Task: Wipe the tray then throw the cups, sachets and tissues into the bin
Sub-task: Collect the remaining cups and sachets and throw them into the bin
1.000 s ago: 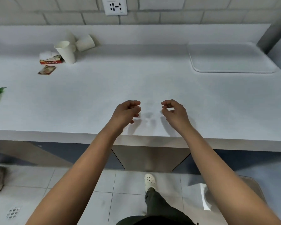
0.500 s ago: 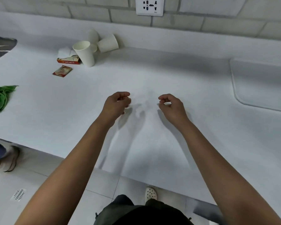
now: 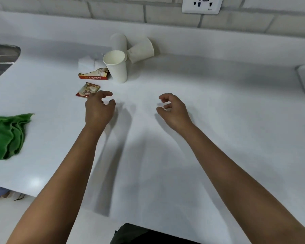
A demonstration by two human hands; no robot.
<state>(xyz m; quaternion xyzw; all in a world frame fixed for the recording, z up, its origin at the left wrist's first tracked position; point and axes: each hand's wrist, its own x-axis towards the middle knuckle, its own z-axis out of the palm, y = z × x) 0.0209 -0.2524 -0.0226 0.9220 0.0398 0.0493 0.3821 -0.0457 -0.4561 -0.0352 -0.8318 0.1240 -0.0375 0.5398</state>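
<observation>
Both our hands hover over the worktop (image 3: 165, 155), loosely curled, holding nothing: left hand (image 3: 99, 110) just beside a sachet (image 3: 87, 91), right hand (image 3: 174, 111) apart. Cups (image 3: 116, 66), sachet box (image 3: 93, 75), tissues (image 3: 87, 63) cluster beyond; green cloth (image 3: 6, 134) far left.

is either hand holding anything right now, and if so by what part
Nothing is held. The left hand hangs above the counter just beside the loose sachet, fingers loosely curled; the right hand is empty too.
</observation>
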